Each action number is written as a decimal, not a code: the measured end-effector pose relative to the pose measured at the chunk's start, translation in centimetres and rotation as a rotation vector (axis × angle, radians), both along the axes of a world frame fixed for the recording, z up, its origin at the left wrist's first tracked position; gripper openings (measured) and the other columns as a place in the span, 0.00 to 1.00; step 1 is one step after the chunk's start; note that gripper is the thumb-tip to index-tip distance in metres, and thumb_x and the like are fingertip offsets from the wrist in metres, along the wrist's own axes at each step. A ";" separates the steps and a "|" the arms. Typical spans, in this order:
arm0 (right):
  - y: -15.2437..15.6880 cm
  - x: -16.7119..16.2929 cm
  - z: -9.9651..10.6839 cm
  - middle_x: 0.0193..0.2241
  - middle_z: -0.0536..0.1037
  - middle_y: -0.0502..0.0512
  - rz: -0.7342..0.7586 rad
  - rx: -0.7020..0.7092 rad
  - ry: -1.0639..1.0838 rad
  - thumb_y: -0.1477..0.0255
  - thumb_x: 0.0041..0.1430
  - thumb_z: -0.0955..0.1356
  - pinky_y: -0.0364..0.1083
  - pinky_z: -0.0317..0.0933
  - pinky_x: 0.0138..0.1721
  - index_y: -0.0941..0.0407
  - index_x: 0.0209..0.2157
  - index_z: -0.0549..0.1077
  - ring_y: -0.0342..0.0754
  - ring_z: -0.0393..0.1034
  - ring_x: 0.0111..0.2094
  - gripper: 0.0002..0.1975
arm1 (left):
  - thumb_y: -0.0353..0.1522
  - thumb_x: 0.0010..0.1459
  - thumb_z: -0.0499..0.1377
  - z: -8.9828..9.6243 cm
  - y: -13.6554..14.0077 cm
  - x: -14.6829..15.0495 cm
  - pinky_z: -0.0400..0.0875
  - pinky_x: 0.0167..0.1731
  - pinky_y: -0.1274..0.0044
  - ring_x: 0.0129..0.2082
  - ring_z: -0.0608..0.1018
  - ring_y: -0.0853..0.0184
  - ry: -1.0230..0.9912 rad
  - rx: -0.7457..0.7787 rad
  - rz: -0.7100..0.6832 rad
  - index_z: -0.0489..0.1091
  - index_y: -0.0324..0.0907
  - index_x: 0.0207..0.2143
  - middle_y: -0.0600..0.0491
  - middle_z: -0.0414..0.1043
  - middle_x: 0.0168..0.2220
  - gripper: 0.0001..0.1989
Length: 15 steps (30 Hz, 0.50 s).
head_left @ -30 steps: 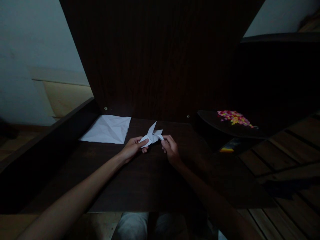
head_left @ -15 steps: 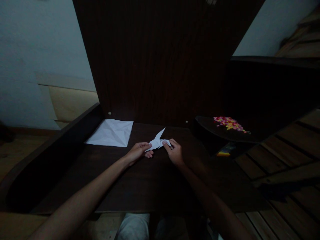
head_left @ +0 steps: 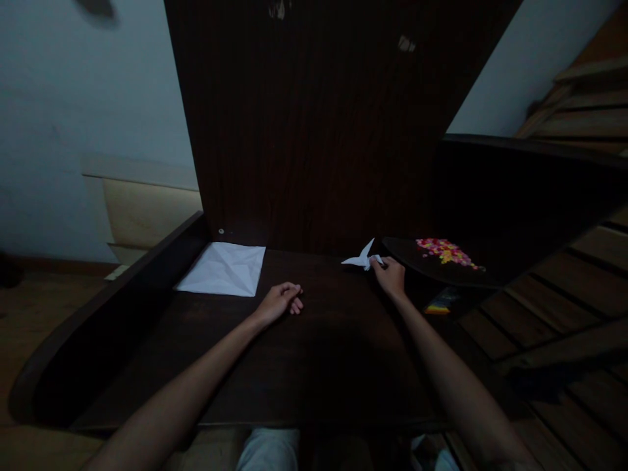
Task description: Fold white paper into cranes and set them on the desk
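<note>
Below the near edge of the desk (head_left: 275, 386), one pale trouser leg (head_left: 269, 450) can be made out, and two bare forearms are stretched in over the desk from that edge. Two hands are seen. The left hand (head_left: 282, 302) is held at about the middle of the desk, its fingers loosely curled with a narrow gap to the thumb; whether the desk is touched by it cannot be told. By the right hand (head_left: 391, 275), one folded white paper figure (head_left: 363, 260) is pinched between thumb and fingers, near the back right corner of the desk, with two pointed parts spread out to the left. At the back left of the desk, one creased white paper square (head_left: 223, 269) is laid flat; whether more than one sheet is stacked there cannot be told. The desk's left side is closed by one dark side panel (head_left: 63, 347). Just beyond its right side, one dark rounded shelf (head_left: 409, 256) is set, on which one heap of small pink, red, yellow and white pieces (head_left: 446, 252) is spread, too many and too small to be counted. Behind the desk, one tall dark back panel (head_left: 314, 144) is raised, marked by two pale patches near the top; farther left, one pale wall (head_left: 98, 91) is seen.
</note>
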State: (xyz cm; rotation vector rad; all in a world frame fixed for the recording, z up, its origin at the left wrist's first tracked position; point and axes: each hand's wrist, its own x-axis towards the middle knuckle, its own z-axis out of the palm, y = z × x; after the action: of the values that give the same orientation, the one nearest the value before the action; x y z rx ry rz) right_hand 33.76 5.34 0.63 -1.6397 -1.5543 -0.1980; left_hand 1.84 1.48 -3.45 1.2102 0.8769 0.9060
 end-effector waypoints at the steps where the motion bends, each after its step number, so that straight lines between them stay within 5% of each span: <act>1: 0.3 0.3 0.0 0.22 0.70 0.54 -0.036 -0.005 -0.045 0.62 0.54 0.63 0.43 0.52 0.27 0.60 0.23 0.74 0.44 0.61 0.23 0.17 | 0.40 0.58 0.55 0.0 0.0 0.0 0.64 0.18 0.81 0.17 0.73 0.72 0.008 0.008 -0.002 0.66 0.36 0.31 0.53 0.72 0.19 0.14; 8: 1.8 0.5 -1.8 0.28 0.75 0.60 -0.181 -0.104 -0.161 0.64 0.57 0.62 0.43 0.52 0.28 0.61 0.30 0.76 0.48 0.66 0.28 0.16 | 0.40 0.57 0.55 -0.1 0.2 0.0 0.64 0.18 0.81 0.16 0.73 0.72 0.017 0.030 0.000 0.66 0.36 0.31 0.54 0.72 0.19 0.14; 15: 1.7 -0.3 -2.9 0.34 0.77 0.62 -0.360 -0.298 -0.053 0.61 0.52 0.66 0.44 0.56 0.29 0.58 0.44 0.72 0.53 0.71 0.33 0.20 | 0.37 0.58 0.54 -0.2 0.2 0.0 0.66 0.19 0.81 0.16 0.73 0.72 0.025 0.033 0.000 0.66 0.36 0.31 0.54 0.72 0.19 0.11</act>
State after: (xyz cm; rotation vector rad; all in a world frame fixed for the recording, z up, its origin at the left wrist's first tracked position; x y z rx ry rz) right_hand 33.50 7.07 -2.23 -2.1628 -1.3639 -0.2087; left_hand 1.84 1.72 -3.70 1.2522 0.8847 0.9105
